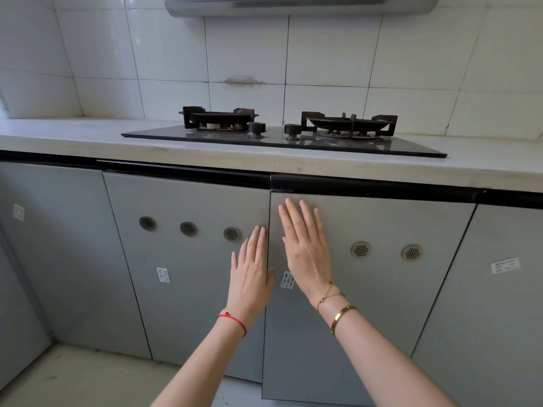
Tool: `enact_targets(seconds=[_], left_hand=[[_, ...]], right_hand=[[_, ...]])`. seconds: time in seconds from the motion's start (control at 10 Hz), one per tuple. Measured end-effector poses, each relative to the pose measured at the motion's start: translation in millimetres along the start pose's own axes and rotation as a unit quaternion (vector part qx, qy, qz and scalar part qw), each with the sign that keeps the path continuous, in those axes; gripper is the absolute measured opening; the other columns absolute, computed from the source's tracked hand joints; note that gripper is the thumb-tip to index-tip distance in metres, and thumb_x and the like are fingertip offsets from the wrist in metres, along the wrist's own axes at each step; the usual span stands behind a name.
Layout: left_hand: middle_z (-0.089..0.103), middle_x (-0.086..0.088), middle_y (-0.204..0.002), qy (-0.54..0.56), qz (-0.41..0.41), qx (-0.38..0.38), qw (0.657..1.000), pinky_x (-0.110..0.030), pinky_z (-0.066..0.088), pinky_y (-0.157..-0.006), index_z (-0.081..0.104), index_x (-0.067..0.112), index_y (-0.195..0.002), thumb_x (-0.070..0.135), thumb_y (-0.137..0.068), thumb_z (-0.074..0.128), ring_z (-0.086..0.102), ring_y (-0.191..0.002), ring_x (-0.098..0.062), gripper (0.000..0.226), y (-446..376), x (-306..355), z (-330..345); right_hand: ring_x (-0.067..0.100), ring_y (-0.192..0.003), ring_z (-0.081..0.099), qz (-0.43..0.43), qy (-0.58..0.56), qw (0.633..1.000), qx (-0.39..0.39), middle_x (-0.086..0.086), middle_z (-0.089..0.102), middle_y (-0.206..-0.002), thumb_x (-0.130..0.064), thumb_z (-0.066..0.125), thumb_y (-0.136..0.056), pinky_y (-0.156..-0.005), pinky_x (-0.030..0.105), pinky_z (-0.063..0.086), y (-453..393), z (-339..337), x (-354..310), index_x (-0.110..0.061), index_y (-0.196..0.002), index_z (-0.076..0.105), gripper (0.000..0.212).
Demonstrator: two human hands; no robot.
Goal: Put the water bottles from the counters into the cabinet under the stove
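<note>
Two grey cabinet doors sit under the stove [282, 136]. My left hand [251, 271] lies flat, fingers out, on the right edge of the left door [188, 274]. My right hand [305, 245] presses flat on the upper left of the right door [367, 304], which stands slightly proud of the left one. Neither hand holds anything. No water bottle is in view, and the inside of the cabinet is hidden behind the doors.
A pale counter [73, 136] runs left and right of the two-burner stove, with a tiled wall behind and a range hood [299, 4] above. More grey cabinet doors [53, 245] flank both sides. The floor [73, 377] shows at lower left.
</note>
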State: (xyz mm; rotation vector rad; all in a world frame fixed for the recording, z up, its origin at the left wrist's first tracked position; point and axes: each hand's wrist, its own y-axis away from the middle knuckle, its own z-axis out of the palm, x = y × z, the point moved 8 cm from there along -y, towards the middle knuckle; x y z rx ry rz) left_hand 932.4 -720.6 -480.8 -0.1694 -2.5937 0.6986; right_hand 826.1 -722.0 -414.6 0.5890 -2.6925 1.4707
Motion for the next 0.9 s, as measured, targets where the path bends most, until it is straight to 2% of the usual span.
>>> enact_targets(seconds=[0.1, 0.3, 0.5, 0.7, 0.8, 0.9], left_hand=[[0.005, 0.005, -0.164, 0.001, 0.008, 0.012, 1.0, -0.049, 0.018, -0.121, -0.001, 0.02, -0.155, 0.018, -0.09, 0.051, 0.011, -0.151, -0.018, 0.083, 1.7, 1.1, -9.0], [0.008, 0.0, -0.163, 0.004, 0.002, 0.027, 1.0, -0.048, 0.023, -0.12, 0.005, 0.019, -0.155, 0.015, -0.088, 0.053, 0.013, -0.15, -0.019, 0.083, -0.3, -3.6, -14.9], [0.002, -0.001, -0.164, -0.038, -0.008, 0.013, 0.999, -0.05, 0.028, -0.116, 0.004, 0.019, -0.155, 0.022, -0.089, 0.054, 0.016, -0.149, -0.023, 0.083, -8.8, -16.9, -15.3], [0.003, 0.0, -0.164, -0.047, 0.001, 0.002, 0.999, -0.051, 0.026, -0.117, 0.008, 0.019, -0.155, 0.023, -0.09, 0.053, 0.016, -0.149, -0.024, 0.079, -9.8, -18.6, -19.6], [0.004, 0.0, -0.164, -0.037, 0.007, 0.015, 0.999, -0.052, 0.024, -0.118, 0.007, 0.018, -0.155, 0.023, -0.091, 0.053, 0.014, -0.15, -0.025, 0.079, -5.4, -20.1, -28.3], [0.007, 0.001, -0.164, -0.031, 0.001, 0.032, 0.999, -0.051, 0.023, -0.119, 0.008, 0.018, -0.155, 0.023, -0.091, 0.053, 0.014, -0.15, -0.024, 0.079, 1.4, -20.5, -46.0]], right_hand=[[0.029, -0.147, 0.023, -0.009, -0.003, 1.0, -0.016, 0.008, 0.025, -0.159, -0.017, 0.05, -0.098, -0.119, 0.05, 0.023, 13.8, 5.1, -4.5, -0.008, -0.152, 0.023, 0.06], [0.027, -0.15, 0.013, 0.014, -0.012, 0.998, -0.065, 0.005, 0.012, -0.163, -0.026, 0.041, -0.1, -0.12, 0.052, 0.018, 21.7, 16.2, -4.1, -0.011, -0.154, 0.01, 0.064], [0.026, -0.15, 0.011, 0.011, 0.003, 0.997, -0.074, 0.004, 0.009, -0.163, -0.028, 0.045, -0.097, -0.12, 0.052, 0.018, 21.1, 21.8, -2.3, -0.012, -0.154, 0.007, 0.071], [0.026, -0.15, 0.013, 0.009, -0.009, 0.997, -0.072, 0.004, 0.013, -0.163, -0.029, 0.044, -0.098, -0.12, 0.051, 0.018, 19.6, 18.1, -3.3, -0.011, -0.154, 0.012, 0.067], [0.026, -0.149, 0.018, 0.003, -0.039, 0.998, -0.054, 0.004, 0.018, -0.162, -0.028, 0.046, -0.098, -0.12, 0.049, 0.021, 19.7, 11.0, -3.8, -0.011, -0.153, 0.017, 0.064], [0.025, -0.148, 0.021, 0.036, -0.112, 0.992, -0.038, 0.004, 0.022, -0.16, -0.026, 0.047, -0.098, -0.119, 0.044, 0.025, 13.3, -5.2, -3.0, -0.012, -0.152, 0.021, 0.062]])
